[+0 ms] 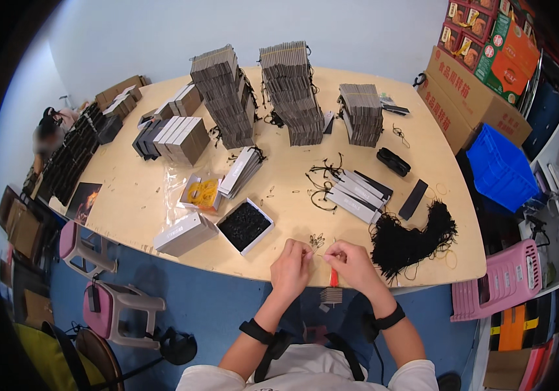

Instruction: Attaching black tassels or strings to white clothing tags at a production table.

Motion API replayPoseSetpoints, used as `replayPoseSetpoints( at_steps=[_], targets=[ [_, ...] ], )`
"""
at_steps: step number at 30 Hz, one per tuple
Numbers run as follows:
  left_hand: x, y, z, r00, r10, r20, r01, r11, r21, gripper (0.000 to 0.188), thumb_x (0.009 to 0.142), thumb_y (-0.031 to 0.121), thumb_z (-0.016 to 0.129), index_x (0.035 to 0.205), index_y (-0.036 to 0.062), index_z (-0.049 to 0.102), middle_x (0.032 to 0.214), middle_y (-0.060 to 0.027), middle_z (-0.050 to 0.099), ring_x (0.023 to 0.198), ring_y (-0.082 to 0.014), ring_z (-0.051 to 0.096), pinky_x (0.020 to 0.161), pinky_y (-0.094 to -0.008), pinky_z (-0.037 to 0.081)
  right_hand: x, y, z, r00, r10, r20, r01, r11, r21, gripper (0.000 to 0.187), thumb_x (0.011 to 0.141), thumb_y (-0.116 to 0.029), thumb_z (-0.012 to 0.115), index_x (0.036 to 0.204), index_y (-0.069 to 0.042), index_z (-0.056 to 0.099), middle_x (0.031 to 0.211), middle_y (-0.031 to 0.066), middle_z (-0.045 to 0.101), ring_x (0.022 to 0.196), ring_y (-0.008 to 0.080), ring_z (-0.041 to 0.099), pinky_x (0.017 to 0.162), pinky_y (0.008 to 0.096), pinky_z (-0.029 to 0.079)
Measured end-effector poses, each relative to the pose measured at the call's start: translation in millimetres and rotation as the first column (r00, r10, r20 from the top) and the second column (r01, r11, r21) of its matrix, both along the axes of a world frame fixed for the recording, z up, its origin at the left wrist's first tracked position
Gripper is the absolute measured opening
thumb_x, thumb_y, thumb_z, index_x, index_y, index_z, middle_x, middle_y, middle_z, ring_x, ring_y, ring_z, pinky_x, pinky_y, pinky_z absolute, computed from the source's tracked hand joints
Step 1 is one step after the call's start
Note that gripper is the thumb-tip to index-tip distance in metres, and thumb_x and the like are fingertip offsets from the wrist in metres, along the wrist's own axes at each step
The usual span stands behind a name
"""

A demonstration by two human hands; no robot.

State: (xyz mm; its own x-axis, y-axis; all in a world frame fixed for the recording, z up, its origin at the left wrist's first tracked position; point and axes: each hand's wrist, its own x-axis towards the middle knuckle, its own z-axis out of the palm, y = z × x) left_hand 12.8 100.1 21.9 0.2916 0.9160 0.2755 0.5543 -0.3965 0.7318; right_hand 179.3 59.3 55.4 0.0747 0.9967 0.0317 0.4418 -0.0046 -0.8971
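Note:
My left hand (292,268) is closed in a pinch at the table's near edge. Facing it, my right hand (352,264) pinches as well. Something small and thin spans the gap between my fingertips, too tiny to name. Just below my right fingers an orange-red strip (333,278) shows, and under it a small stack of grey pieces (331,295) lies beyond the table edge. Beside my fingertips sits a little heap of small loops or clips (317,242). To the right spreads a bundle of black cords (413,247).
An open box of black bits (270,226) and a box of yellow rubber bands (219,204) stand left of my hands. Tall stacks of grey sleeves (290,91) rise at the back. Flat grey-white boxes (354,199) lie mid-right. A person (48,133) is at far left.

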Motion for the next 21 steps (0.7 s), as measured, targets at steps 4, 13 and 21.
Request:
replayPoseSetpoints(
  at_steps=[4, 13, 21],
  targets=[
    [-0.2, 0.8, -1.5, 1.0, -0.005, -0.015, 0.005, 1.0, 0.005, 0.008, 0.089, 0.012, 0.063, 0.093, 0.0074, 0.058, 0.091, -0.008, 0.056, 0.078, -0.0263, 0.063, 0.069, -0.036, 0.048, -8.2, 4.6, -7.7, 0.996, -0.082, 0.031, 0.082, 0.997, 0.016, 0.016, 0.084, -0.013, 0.067, 0.089, 0.002, 0.067, 0.082, 0.0139, 0.07, 0.073, 0.022, 0.068, 0.069, 0.0327, 0.052],
    [-1.8, -0.7, -3.5, 1.0, -0.024, -0.01, 0.025, 0.998, 0.052, 0.009, 0.089, 0.013, 0.064, 0.092, 0.0074, 0.058, 0.09, -0.0079, 0.057, 0.075, -0.0254, 0.063, 0.066, -0.0353, 0.049, -9.4, 9.1, -5.9, 0.983, -0.137, 0.124, 0.146, 0.987, -0.067, 0.02, 0.083, -0.022, 0.068, 0.088, -0.003, 0.069, 0.082, 0.0115, 0.071, 0.071, 0.025, 0.068, 0.068, 0.0347, 0.052],
    [-1.7, -1.0, -5.8, 1.0, -0.021, 0.014, 0.019, 0.996, 0.092, 0.01, 0.088, 0.014, 0.066, 0.089, 0.0071, 0.059, 0.087, -0.0069, 0.057, 0.072, -0.0233, 0.063, 0.064, -0.0336, 0.049, -12.3, 10.2, -8.1, 0.98, -0.17, 0.105, 0.176, 0.983, -0.048, 0.021, 0.083, -0.022, 0.068, 0.089, -0.003, 0.069, 0.083, 0.0118, 0.071, 0.073, 0.0249, 0.069, 0.069, 0.0351, 0.053]
  ],
)
